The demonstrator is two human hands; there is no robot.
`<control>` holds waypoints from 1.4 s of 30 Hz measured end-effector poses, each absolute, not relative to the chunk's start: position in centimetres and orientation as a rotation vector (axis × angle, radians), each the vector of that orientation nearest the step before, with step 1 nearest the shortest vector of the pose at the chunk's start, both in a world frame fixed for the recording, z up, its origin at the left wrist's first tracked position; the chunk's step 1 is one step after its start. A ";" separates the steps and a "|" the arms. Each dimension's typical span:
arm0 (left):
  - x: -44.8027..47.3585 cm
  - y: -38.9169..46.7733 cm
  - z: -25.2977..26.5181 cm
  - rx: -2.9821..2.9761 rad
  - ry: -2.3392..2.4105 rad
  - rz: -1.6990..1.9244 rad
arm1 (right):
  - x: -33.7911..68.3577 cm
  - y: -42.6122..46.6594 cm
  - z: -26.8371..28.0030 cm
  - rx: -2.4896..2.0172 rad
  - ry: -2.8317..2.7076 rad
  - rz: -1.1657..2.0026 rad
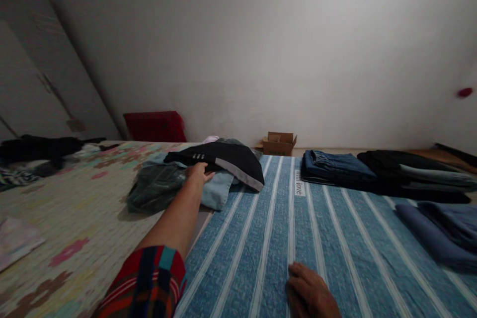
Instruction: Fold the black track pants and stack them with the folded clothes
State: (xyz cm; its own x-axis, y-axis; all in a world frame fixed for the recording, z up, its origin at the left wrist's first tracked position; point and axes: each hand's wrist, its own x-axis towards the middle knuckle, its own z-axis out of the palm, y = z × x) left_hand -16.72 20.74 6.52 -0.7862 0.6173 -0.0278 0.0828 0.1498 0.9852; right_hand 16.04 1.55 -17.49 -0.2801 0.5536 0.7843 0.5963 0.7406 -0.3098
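My left hand (198, 173) reaches forward to a heap of clothes and is closed on the lower edge of a black garment with a grey band (227, 156). Beneath that garment lie a light blue cloth piece (218, 191) and a dark grey-green garment (158, 186), both crumpled. At the bottom of the view my right hand (313, 293) is over the blue striped sheet (257, 253). Its fingers are loosely bent and nothing shows in them; part of the hand is cut off by the frame.
Folded jeans (333, 166), a stack of dark folded clothes (413, 174) and folded blue trousers (443, 233) lie on the right. A cardboard box (279, 144) and a red object (154, 126) stand by the wall. Black clothes (40, 149) lie on the flowered sheet (100, 203).
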 end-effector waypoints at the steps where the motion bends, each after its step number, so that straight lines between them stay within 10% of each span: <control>1: -16.5 20.8 6.8 0.686 2.014 1.649 | 16.1 1.5 -17.3 -0.880 -1.962 -0.047; 12: -6.3 15.0 10.6 1.698 1.763 1.267 | 16.0 1.4 -18.0 -0.941 -1.821 0.323; 20: 2.5 2.3 0.1 2.762 1.020 -0.127 | 19.6 0.9 -13.2 -1.182 -0.984 1.171; 42: 9.2 -2.8 -6.4 2.770 1.101 -0.111 | 22.9 0.9 -10.3 -1.182 -1.273 1.356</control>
State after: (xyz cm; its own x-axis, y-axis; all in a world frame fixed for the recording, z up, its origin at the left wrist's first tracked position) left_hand 9.22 -2.83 -6.36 0.7265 0.6754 -0.1267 0.6871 -0.7167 0.1195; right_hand 22.86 0.86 -10.28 -0.1340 0.9892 -0.0593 -0.0031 -0.0603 -0.9982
